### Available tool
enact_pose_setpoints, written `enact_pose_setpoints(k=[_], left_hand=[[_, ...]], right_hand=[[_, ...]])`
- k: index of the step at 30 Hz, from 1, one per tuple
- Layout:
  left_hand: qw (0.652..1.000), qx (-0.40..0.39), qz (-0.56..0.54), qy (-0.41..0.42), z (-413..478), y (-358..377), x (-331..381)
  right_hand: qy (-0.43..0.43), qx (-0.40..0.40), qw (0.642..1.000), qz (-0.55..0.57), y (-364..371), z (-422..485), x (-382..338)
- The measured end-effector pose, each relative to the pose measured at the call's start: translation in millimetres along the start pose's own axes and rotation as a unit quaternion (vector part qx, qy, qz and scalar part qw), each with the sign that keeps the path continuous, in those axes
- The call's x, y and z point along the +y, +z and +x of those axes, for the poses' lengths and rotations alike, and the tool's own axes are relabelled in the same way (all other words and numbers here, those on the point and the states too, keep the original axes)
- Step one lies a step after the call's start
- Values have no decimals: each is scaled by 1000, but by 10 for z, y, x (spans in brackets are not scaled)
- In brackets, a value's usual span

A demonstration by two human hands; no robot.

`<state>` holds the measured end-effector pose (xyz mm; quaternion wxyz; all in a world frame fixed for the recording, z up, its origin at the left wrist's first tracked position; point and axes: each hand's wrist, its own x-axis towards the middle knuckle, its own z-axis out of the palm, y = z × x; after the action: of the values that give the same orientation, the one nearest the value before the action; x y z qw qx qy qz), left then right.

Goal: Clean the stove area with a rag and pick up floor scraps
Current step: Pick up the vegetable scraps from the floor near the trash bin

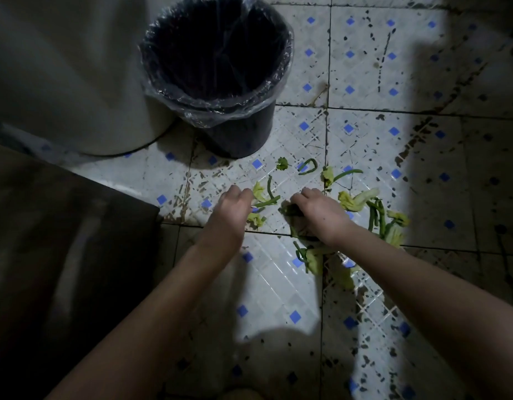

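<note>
Green vegetable scraps lie scattered on the tiled floor: pale leaf pieces and green bean stems. My left hand reaches down to a leaf and bean piece, its fingertips touching them. My right hand grips a dark bunch of scraps just above the floor. More leaves lie below my right wrist. No rag is in view.
A black bin lined with a clear plastic bag stands open behind the scraps. A large white rounded container sits at the left. A dark cabinet corner juts out at the lower left. The floor is stained.
</note>
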<state>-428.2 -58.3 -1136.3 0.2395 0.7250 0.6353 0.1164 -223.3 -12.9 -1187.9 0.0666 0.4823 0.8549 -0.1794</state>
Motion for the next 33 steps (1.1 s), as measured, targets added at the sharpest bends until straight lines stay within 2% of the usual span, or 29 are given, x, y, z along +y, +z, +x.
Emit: enact_pose_setpoints(k=[4, 6, 10, 13, 22, 33], left_hand=[[999, -3, 18, -30, 19, -112, 104], [997, -2, 45, -60, 33, -152, 166], [997, -4, 58, -56, -13, -301, 261], [998, 7, 62, -33, -43, -470, 306], [992, 55, 109, 1, 239, -1049, 539], [972, 143, 183, 26, 789, -1902, 717]], right_hand=[[53, -27, 998, 35, -62, -17, -20], [41, -49, 998, 30, -57, -28, -65], [22, -70, 997, 16, -96, -67, -133], [19, -40, 999, 21, -217, -107, -172], [15, 129, 990, 58, -1095, -38, -184], [6, 206, 977, 60, -1954, 190, -160]])
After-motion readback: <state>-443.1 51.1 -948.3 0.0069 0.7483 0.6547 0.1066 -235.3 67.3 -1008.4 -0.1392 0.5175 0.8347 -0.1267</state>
